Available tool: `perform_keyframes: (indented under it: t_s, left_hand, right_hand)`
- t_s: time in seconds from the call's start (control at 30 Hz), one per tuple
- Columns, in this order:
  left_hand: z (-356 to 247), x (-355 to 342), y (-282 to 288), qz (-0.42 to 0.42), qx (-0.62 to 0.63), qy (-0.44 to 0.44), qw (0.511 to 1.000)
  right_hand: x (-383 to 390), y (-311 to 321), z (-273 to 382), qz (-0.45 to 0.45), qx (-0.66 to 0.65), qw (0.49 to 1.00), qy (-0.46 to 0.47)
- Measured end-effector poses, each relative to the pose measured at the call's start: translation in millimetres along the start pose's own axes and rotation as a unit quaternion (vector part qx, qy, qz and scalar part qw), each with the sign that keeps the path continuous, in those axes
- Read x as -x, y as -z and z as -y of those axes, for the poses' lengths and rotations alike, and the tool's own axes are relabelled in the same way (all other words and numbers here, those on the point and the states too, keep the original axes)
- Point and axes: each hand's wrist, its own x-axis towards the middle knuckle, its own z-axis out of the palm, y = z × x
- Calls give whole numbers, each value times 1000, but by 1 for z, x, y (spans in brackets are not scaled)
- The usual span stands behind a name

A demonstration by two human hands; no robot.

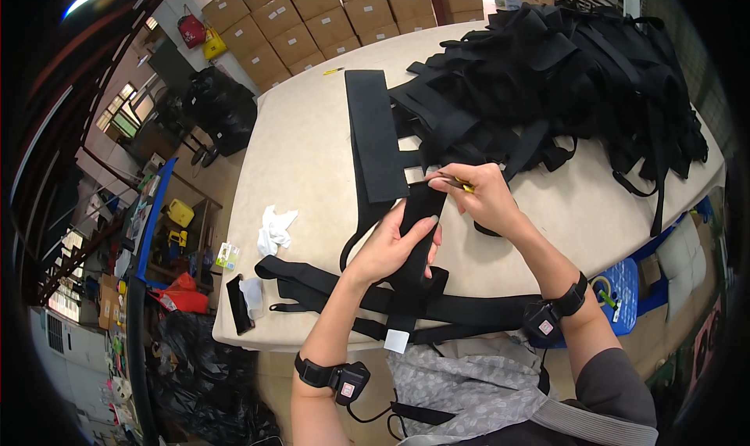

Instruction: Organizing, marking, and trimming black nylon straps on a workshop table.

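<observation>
My left hand (383,247) is closed round a wide black webbing strap (423,215), its thumb lying across the upper face. At the strap's far end, my right hand (483,192) grips small thread snips (468,186) with yellow on them, their dark tips pointing left by the strap's edge. A wide flat black panel (375,133) lies just beyond my left hand. Nearer to me, more black straps (461,309) stretch along the table's front edge, and a white label (396,340) hangs there.
A large heap of black straps (547,86) covers the far right of the cream table (293,149). On its left side lie crumpled white paper (276,229) and a dark phone-like case (239,304). A blue stool (617,290) stands at the right, with stacked cartons (312,24) behind.
</observation>
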Motion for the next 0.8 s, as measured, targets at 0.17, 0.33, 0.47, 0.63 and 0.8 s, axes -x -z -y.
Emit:
perform_keyframes:
  t_s: [0.17,0.33,0.47,0.63,0.8]
  left_hand:
    - [-16,-3,3,31,-29,20,999]
    - [-10,31,33,86,13,113,990]
    - [35,66,83,59,45,159,984]
    - [39,53,71,57,89,167,980]
    - [51,57,78,64,108,135,983]
  right_hand:
    - [-23,20,-3,-100,-114,984,-90]
    - [-52,187,-125,-304,-330,878,-166]
    - [-52,146,-83,-208,-165,933,-242]
    - [-56,162,-67,-203,-176,935,-231]
    - [-67,171,-48,-202,-186,946,-171]
